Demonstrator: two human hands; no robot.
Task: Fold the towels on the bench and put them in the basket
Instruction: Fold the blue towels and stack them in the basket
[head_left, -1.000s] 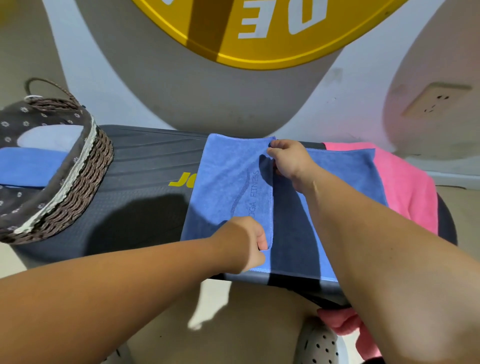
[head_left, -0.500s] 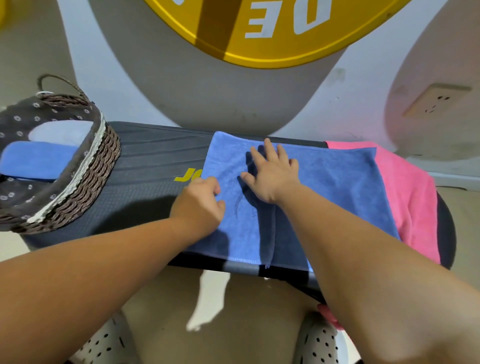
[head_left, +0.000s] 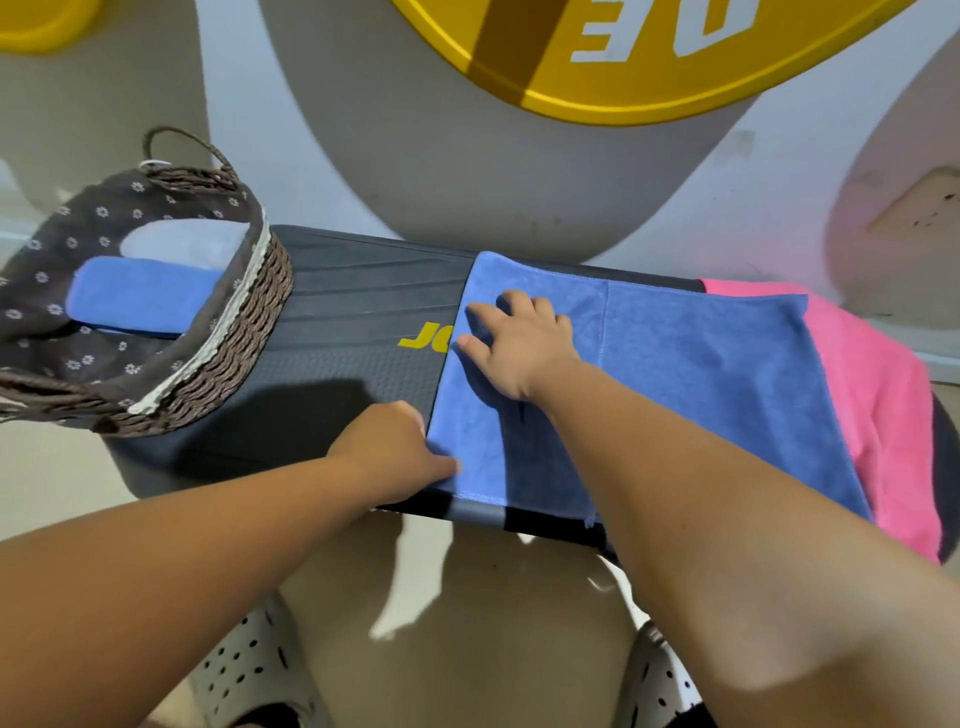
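The right hand (head_left: 519, 345) lies open, fingers spread flat on the folded blue towel (head_left: 675, 384) on the bench (head_left: 353, 332). The left hand (head_left: 395, 449), curled, pinches the towel's near left edge. The wicker basket (head_left: 228, 358) sits at the bench's left end.

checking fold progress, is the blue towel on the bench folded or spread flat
Partly folded: the blue towel has a flap doubled over its left part, under the right hand.

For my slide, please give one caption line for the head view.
Right hand flat on the folded blue microfibre towel, left hand at its edge, on a dark padded bench beside a brown woven basket.
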